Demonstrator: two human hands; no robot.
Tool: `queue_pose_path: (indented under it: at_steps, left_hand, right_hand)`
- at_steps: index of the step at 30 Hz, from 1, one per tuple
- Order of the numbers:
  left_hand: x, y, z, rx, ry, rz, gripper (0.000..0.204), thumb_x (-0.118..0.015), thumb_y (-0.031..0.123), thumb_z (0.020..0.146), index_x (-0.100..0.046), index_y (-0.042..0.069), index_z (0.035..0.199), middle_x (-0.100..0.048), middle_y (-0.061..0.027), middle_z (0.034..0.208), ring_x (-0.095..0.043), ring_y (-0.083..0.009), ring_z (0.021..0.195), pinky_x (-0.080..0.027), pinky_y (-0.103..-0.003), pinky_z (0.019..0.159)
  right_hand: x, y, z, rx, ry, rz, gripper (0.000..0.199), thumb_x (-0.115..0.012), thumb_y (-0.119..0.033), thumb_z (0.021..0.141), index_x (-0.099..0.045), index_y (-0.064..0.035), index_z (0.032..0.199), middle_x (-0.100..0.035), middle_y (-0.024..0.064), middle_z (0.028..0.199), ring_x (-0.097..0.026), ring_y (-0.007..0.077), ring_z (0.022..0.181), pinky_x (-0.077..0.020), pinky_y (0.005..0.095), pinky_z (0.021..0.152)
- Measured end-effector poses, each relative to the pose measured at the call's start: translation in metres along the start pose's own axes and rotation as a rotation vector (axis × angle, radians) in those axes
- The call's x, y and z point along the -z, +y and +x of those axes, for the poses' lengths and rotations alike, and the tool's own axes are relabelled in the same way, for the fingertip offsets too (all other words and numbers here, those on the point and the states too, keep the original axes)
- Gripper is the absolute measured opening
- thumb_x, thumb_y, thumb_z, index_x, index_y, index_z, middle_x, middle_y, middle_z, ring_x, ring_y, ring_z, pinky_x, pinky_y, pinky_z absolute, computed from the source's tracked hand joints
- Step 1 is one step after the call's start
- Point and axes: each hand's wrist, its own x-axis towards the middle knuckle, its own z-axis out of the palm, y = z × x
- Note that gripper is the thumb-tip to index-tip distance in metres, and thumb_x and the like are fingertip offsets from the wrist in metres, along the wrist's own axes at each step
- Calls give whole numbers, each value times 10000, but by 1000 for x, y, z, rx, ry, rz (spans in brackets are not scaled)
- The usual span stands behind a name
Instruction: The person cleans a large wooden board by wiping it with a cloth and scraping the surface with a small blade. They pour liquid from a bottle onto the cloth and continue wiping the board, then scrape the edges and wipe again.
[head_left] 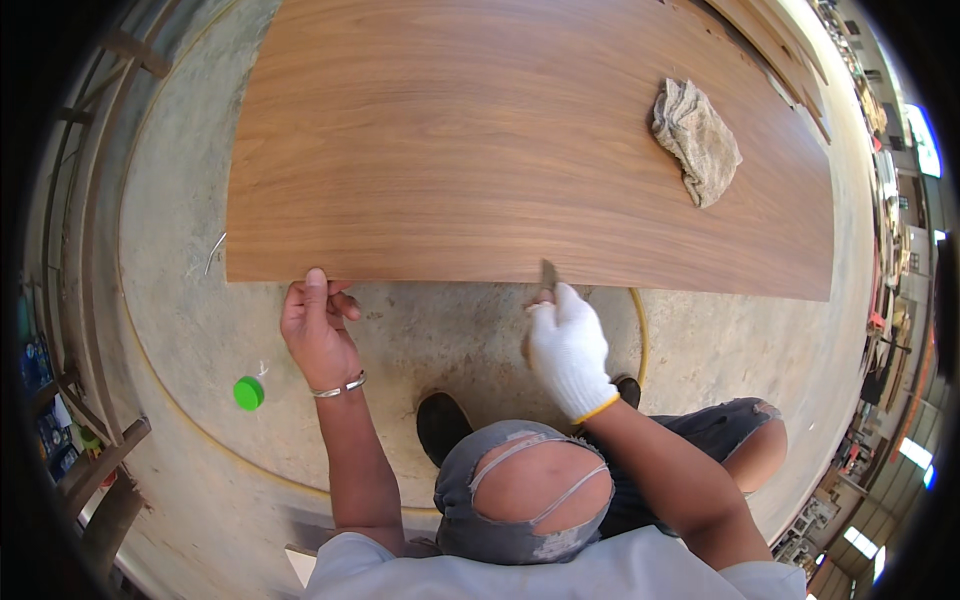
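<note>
A crumpled grey-brown rag [697, 139] lies far right. A small round green cap [248, 393] sits on the concrete floor [180, 300] near left. A thin yellow hose [200, 430] curves across the floor, from the left round to the near middle. Cluttered shelves [885, 300] line the right edge

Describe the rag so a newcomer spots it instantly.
Start at the big brown wooden panel lying on the concrete floor. Toward its far right end sits a crumpled grey-beige rag. It is the only loose thing resting on the panel's surface, well away from both hands.
</note>
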Motion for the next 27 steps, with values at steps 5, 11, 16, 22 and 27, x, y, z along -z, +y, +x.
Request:
queue_pose_path:
  at_steps: [5,11,16,22,27]
  left_hand:
    - [0,2,2,29,-13,23,207,-650,227,1054,-630,54,942,-750,-114,843,-560,-124,554,-471,-269,565]
    - [1,10,3,49,-50,17,203,-653,220,1049,-643,48,944,-762,-134,865,-552,-113,555,-461,-258,559]
    - [2,10,3,76,-84,-7,205,-665,224,1043,-645,46,942,-764,-146,863,-548,-109,554,-454,-256,551]
    - [3,9,4,84,-64,-4,214,-676,233,1034,-641,50,929,-762,-149,844,-543,-112,544,-456,-258,550]
    - [7,10,4,134,-19,-42,219,-635,251,1050,-659,33,1044,-765,-150,961,-546,-137,570,-470,-297,595]
  right_hand:
    - [-27,-54,-9,97,-128,-175,249,-570,-290,1001,-619,-46,991,-716,250,875,-697,462,860,-548,546,789]
    - [6,-10,-1,-110,-7,236,215,-564,-217,1007,-635,-27,935,-681,155,731,-689,301,640,-543,427,630]
    - [-10,-11,0,-7,3,52,224,-587,-239,996,-651,-26,973,-714,190,808,-709,366,731,-554,478,694]
    - [-61,-89,-16,189,-125,-189,278,-559,-294,1005,-655,-35,1042,-734,239,908,-713,446,897,-561,534,817]
    - [-70,-88,-14,162,-133,-61,289,-543,-295,1019,-658,-31,991,-717,265,890,-698,468,873,-546,550,801]
